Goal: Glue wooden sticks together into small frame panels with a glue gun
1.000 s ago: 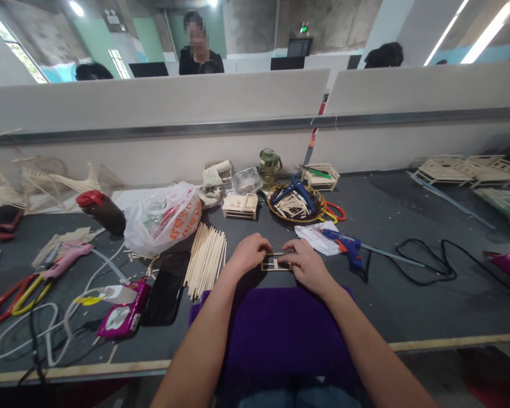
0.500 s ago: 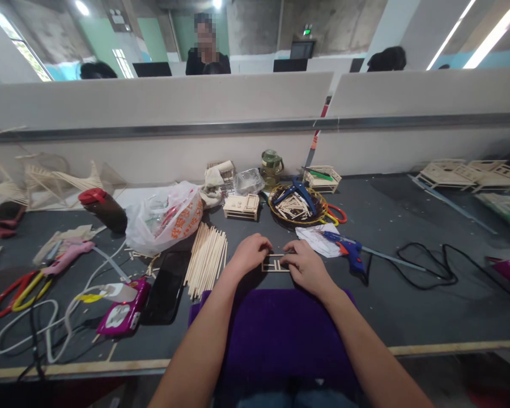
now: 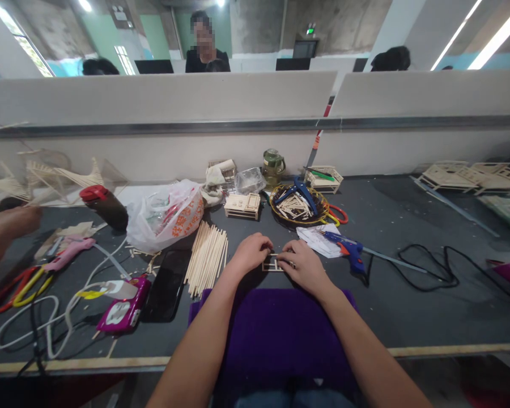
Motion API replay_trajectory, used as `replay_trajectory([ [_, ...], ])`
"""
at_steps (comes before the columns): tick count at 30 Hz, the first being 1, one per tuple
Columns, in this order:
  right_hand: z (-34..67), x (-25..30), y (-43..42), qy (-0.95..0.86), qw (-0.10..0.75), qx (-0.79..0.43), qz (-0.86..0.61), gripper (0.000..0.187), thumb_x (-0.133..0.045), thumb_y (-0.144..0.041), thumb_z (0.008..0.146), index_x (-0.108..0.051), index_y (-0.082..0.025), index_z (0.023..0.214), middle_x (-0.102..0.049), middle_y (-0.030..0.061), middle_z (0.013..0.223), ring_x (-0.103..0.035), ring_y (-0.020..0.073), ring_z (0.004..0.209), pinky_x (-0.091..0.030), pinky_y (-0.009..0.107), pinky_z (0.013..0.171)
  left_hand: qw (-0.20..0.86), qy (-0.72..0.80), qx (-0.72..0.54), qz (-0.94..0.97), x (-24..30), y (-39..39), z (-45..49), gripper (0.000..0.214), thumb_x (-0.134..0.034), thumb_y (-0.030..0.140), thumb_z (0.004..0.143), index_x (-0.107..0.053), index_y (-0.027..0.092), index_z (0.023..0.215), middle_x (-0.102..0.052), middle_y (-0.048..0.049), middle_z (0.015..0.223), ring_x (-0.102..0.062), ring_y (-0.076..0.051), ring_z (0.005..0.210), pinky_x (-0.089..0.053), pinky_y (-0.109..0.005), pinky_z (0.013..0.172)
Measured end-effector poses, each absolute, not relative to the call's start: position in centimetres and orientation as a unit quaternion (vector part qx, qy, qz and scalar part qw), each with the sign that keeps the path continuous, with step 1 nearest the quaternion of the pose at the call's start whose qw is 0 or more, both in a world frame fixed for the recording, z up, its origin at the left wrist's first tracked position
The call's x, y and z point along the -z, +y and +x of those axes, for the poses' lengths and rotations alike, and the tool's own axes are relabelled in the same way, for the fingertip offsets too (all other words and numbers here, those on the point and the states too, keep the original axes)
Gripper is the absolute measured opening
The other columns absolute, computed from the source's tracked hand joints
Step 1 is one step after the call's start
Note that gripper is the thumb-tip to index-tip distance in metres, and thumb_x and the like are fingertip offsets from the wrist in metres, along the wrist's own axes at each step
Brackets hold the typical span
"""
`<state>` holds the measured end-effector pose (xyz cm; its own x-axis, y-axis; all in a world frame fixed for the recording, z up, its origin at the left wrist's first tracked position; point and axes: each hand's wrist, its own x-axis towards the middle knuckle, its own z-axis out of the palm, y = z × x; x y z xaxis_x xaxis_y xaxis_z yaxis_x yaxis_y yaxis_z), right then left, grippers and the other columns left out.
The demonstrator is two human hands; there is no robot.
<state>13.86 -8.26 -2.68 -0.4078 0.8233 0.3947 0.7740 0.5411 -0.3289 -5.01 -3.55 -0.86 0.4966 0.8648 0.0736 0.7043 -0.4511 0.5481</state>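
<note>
A small frame of thin wooden sticks (image 3: 272,263) lies on the dark table just beyond a purple cloth (image 3: 280,334). My left hand (image 3: 249,255) pinches its left end with curled fingers. My right hand (image 3: 304,265) grips its right side, fingers pressed down on the sticks. The two hands nearly meet over the frame, and most of it is hidden under my fingers.
A bundle of loose sticks (image 3: 207,258) and a black phone (image 3: 166,286) lie left. A blue glue gun (image 3: 344,247) with its black cord (image 3: 425,266) lies right. A wire basket (image 3: 298,205), a plastic bag (image 3: 165,215) and stick models sit behind. Another person's hand (image 3: 6,224) is at far left.
My hands stay on the stick frame with only slight finger shifts. Another person's hand has come into view at the far left edge.
</note>
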Motion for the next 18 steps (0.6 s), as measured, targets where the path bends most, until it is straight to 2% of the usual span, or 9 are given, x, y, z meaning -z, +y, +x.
replay_trajectory([
  [8,13.87,2.34,-8.44,-0.833,0.263,-0.048,-0.485,0.014,-0.057,-0.026,0.087,-0.071,-0.023,0.087,-0.059,0.0069,0.091,-0.049,0.0216,0.089,-0.042,0.035,0.077,0.222,0.47,-0.178,0.835,0.95,-3.61,-5.02,0.019,-0.053,0.017,0.079,-0.068,0.02,0.089,-0.063,-0.0031,0.088,-0.058,-0.017,0.086,-0.044,-0.026,0.076],
  [13,13.6,2.64,-8.3,-0.829,0.256,-0.041,-0.496,0.011,-0.062,-0.031,0.083,-0.067,-0.021,0.08,-0.058,0.0058,0.086,-0.049,0.0209,0.085,-0.04,0.035,0.075,0.224,0.466,-0.177,0.838,0.92,-3.69,-4.94,0.018,-0.052,0.017,0.079,-0.068,0.02,0.088,-0.062,-0.003,0.087,-0.058,-0.017,0.085,-0.044,-0.026,0.075],
  [18,13.82,2.76,-8.17,-0.826,0.252,-0.036,-0.503,0.005,-0.061,-0.024,0.083,-0.065,-0.022,0.083,-0.057,0.0059,0.087,-0.049,0.0214,0.087,-0.041,0.034,0.075,0.223,0.468,-0.173,0.838,0.91,-3.71,-4.9,0.019,-0.052,0.017,0.079,-0.068,0.02,0.089,-0.062,-0.0031,0.087,-0.058,-0.017,0.084,-0.044,-0.026,0.074],
])
